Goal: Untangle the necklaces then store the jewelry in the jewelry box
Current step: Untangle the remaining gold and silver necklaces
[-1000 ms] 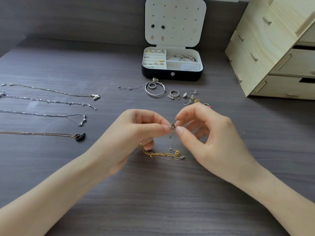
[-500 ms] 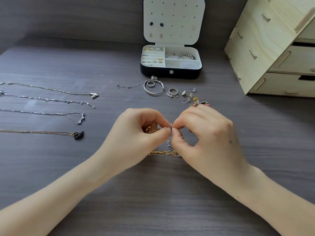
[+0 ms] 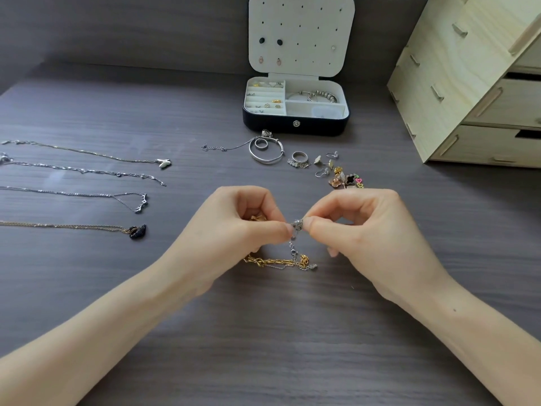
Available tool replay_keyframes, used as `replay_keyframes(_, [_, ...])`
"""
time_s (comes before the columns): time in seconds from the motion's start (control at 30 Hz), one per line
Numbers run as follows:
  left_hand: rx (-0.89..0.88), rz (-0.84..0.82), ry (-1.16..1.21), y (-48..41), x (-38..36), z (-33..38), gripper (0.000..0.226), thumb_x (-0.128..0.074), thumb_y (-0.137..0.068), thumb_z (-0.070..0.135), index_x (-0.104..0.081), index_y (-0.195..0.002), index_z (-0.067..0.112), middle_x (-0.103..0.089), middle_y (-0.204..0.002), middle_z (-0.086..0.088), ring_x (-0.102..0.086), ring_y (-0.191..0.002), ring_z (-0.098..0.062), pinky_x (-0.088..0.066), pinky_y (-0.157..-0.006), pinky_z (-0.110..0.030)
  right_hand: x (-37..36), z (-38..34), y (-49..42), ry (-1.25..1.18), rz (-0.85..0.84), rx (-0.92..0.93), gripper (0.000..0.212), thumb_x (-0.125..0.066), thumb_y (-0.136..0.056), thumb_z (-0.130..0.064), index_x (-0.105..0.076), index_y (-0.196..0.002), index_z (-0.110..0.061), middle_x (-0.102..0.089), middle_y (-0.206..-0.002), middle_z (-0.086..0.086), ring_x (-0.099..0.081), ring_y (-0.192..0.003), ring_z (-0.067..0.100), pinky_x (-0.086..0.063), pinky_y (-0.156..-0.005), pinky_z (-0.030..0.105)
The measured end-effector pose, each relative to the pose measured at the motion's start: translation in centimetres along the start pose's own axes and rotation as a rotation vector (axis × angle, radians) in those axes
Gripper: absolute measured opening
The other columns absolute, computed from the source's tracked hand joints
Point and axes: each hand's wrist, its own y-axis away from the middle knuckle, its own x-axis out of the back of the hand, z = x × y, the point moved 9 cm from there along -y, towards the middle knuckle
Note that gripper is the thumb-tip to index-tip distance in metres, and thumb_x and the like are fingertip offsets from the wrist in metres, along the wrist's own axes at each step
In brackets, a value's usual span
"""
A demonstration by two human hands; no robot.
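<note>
Both forearms come in over the near edge of the tabletop (image 3: 263, 353).

Left hand (image 3: 234, 230) and right hand (image 3: 360, 232) meet fingertip to fingertip mid-tabletop. Each pinches the same small silver charm (image 3: 297, 224) between thumb and forefinger. Some gold shows inside the left hand's curled fingers.

A thin silver chain hangs from the charm to the tangle (image 3: 278, 262), a knot of gold and silver links lying on the tabletop just beneath the hands.

Toward the left edge are four necklaces, stretched out side by side and apart from one another:
- black swan pendant (image 3: 137, 231)
- antler pendant (image 3: 140, 202)
- plain silver chain (image 3: 87, 171)
- leaf pendant (image 3: 164, 163)

Farther back, loose on the tabletop: bangle (image 3: 265, 161), ring (image 3: 300, 156), cluster of earrings and charms (image 3: 342, 175).

Near the far edge the jewelry box (image 3: 295, 127) stands open. Studs are pinned in the lid (image 3: 301, 36), with small pieces and a bracelet in the compartments. A wooden drawer unit (image 3: 468, 83) sits at the far right corner.

Judgement: untangling is mostly done, with one knot left. Storing has barely begun; no necklace is boxed.
</note>
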Motion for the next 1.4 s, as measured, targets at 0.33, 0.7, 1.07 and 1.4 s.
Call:
replay_keyframes(0.33, [-0.071, -0.051, -0.07, 0.1, -0.6, 0.4, 0.014, -0.064, -0.068, 0.028, -0.071, -0.066, 0.016, -0.046, -0.048, 0.009, -0.034, -0.046, -0.006, -0.027, -0.045, -0.015, -1.3, -3.4, 1.0, 0.541, 0.073, 0.482, 0.012, -0.053, -0.075, -0.02, -0.058, -0.068, -0.011, -0.045, -0.064, -0.012, -0.036, -0.06, 0.005, -0.032, -0.06, 0.017])
replay_keyframes(0.7, [-0.339, 0.181, -0.513, 0.8, -0.2, 2.2, 0.013, -0.062, -0.068, 0.022, -0.057, -0.057, 0.026, -0.034, -0.042, 0.007, -0.033, -0.043, -0.007, -0.024, -0.045, -0.01, -1.9, -3.2, 1.0, 0.763, 0.104, 0.528, 0.008, -0.058, -0.067, -0.008, -0.057, -0.059, -0.007, -0.055, -0.059, 0.003, -0.049, -0.057, 0.021, -0.038, -0.055, 0.033])
replay_keyframes(1.07, [-0.008, 0.082, -0.067, -0.3, 0.9, -0.6, 0.009, -0.068, -0.06, 0.026, -0.066, -0.061, 0.018, -0.044, -0.045, 0.001, -0.037, -0.042, -0.013, -0.031, -0.045, -0.017, 0.1, 1.4, -0.7, -0.081, 0.017, -0.099, 0.017, -0.064, -0.076, 0.003, -0.065, -0.06, -0.004, -0.057, -0.053, 0.001, -0.047, -0.047, 0.011, -0.039, -0.052, 0.02])
replay_keyframes(1.4, [0.185, 0.007, 0.284, -0.5, 0.8, -1.4, 0.005, -0.061, -0.061, 0.017, -0.064, -0.057, 0.018, -0.021, -0.036, 0.007, -0.018, -0.036, -0.011, -0.034, -0.048, -0.022, -1.8, 1.3, -0.1, -0.224, -0.162, -0.166, 0.007, -0.06, -0.062, -0.011, -0.064, -0.056, -0.011, -0.062, -0.063, 0.01, -0.045, -0.047, 0.013, -0.04, -0.052, 0.023])
